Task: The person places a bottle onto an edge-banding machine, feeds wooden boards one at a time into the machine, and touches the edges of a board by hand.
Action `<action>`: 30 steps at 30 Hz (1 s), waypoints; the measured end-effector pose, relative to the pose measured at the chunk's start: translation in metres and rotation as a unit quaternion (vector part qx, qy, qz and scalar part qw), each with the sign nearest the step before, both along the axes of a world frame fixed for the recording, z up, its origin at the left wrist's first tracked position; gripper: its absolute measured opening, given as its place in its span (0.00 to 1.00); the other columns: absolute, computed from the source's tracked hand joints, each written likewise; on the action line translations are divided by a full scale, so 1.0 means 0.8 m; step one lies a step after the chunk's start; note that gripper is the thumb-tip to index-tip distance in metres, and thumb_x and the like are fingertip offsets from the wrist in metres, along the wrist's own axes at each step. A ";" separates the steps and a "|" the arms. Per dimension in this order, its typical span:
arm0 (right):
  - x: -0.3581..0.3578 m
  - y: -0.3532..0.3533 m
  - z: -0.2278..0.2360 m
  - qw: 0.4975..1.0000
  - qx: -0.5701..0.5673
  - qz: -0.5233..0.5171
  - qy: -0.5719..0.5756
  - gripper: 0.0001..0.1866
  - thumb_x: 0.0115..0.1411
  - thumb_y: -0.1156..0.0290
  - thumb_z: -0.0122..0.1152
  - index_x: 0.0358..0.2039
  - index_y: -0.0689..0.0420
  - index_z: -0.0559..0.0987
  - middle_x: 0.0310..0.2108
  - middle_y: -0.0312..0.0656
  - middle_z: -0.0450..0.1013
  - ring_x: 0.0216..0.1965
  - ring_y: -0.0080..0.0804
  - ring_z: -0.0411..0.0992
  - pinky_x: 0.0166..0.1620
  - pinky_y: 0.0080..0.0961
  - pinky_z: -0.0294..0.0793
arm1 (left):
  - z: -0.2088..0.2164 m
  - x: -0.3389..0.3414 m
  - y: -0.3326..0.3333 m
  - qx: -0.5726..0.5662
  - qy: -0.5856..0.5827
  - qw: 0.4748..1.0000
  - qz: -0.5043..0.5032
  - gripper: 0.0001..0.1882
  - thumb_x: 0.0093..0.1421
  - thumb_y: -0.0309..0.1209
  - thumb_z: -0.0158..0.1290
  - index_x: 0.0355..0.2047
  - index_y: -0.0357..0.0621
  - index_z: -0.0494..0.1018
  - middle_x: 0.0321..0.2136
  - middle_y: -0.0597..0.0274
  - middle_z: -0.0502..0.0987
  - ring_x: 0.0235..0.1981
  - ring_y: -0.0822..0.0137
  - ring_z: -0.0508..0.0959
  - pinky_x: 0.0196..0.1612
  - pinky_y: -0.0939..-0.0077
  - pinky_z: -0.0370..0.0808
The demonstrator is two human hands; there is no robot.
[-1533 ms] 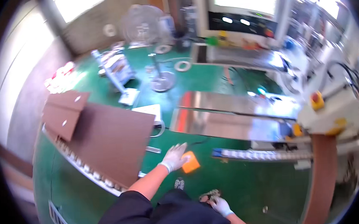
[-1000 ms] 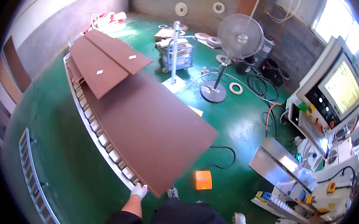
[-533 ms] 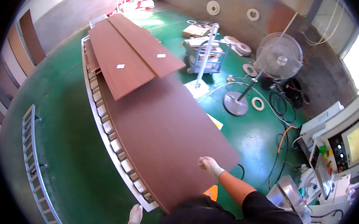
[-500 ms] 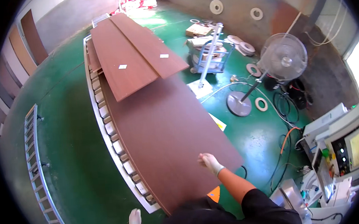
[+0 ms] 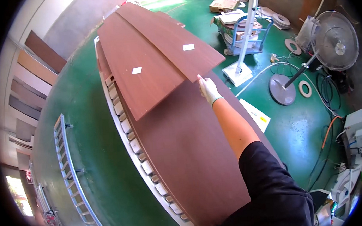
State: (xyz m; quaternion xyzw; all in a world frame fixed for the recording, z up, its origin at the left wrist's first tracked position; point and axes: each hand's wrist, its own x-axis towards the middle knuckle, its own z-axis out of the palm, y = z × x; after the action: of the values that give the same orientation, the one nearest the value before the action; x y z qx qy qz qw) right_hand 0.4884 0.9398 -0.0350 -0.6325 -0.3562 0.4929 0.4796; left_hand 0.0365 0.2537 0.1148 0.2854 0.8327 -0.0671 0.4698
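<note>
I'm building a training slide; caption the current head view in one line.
Gloved right hand at the near corner of a white-labelled brown board, above a lower brown panel.

Glossy green floor point(image 5: 101, 159), bright light patch at far end. Grey wall point(image 5: 74, 26) upper left, brownish wall point(image 5: 302, 0) upper right. Panels point(image 5: 44, 51) in a row, left side. Ladder-like metal frame point(image 5: 74, 173) on floor. Bright opening point(image 5: 19, 195) lower left. Right: fan point(image 5: 334, 33), loaded blue cart point(image 5: 249, 50), carton point(image 5: 224, 4) behind it, white hose point(image 5: 253, 76).

two labelled panels point(image 5: 152, 79), one pedestal fan point(image 5: 334, 37)
</note>
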 end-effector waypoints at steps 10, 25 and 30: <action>-0.031 -0.034 0.034 0.980 -0.024 -0.049 0.190 0.21 0.69 0.55 0.62 0.28 0.60 0.75 0.22 0.42 0.71 0.14 0.31 0.66 0.19 0.31 0.67 | 0.029 0.001 0.027 -0.004 0.001 1.000 -0.021 0.29 0.72 0.48 0.42 0.60 0.38 0.71 0.60 0.46 0.75 0.61 0.49 0.74 0.66 0.58 0.67; -0.045 -0.611 -0.020 0.895 -0.167 0.062 0.409 0.24 0.64 0.54 0.67 0.53 0.59 0.79 0.48 0.44 0.79 0.50 0.41 0.77 0.56 0.48 0.78 | -0.009 -0.014 -0.077 0.018 -0.068 0.996 -0.060 0.32 0.74 0.53 0.38 0.65 0.42 0.68 0.63 0.51 0.73 0.63 0.51 0.72 0.67 0.56 0.66; -0.005 -0.720 0.067 0.830 -0.094 -0.231 0.499 0.26 0.68 0.52 0.62 0.61 0.53 0.74 0.61 0.41 0.74 0.62 0.46 0.70 0.65 0.56 0.68 | -0.051 -0.038 -0.166 -0.002 -0.137 0.985 -0.105 0.33 0.75 0.54 0.37 0.67 0.44 0.67 0.64 0.52 0.72 0.63 0.51 0.71 0.67 0.56 0.66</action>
State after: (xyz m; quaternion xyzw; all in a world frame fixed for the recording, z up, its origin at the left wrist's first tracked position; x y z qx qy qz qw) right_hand 0.4842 0.3641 0.0184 -0.4062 0.1362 0.6472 0.6306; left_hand 0.0063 0.1212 0.0742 0.3772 0.7256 -0.0782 0.5702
